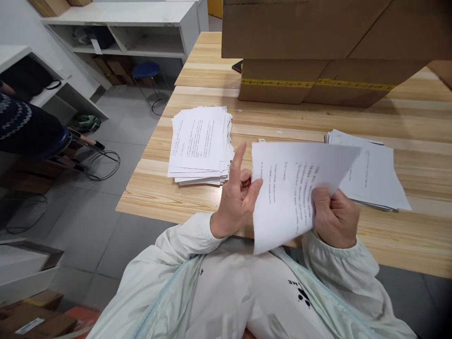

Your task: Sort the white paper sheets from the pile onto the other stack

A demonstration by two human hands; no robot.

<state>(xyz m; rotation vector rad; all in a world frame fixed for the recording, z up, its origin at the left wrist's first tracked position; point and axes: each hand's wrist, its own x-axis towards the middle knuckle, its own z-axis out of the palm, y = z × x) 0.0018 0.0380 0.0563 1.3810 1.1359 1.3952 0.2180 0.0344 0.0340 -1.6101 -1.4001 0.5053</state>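
Observation:
A printed sheet of paper [282,193] is held up in front of me, slightly bent. My right hand [335,216] grips its right side, thumb on the front face and fingers folded behind. At the opposite edge is my left hand [235,200], index finger stretched upward and the thumb tip overlapping the paper; its other fingers are partly curled. A thick, uneven stack of printed paper [197,141] lies on the table beyond my left hand. Behind my right hand lies another paper pile [374,176], partly covered by the held sheet.
Large cardboard boxes [282,80] with yellow tape stand at the table's far side. A dark phone-like object [238,66] rests beside them. Left of the wooden table [148,197] are a blue stool [146,69], white shelving [151,14] and a seated person [28,125].

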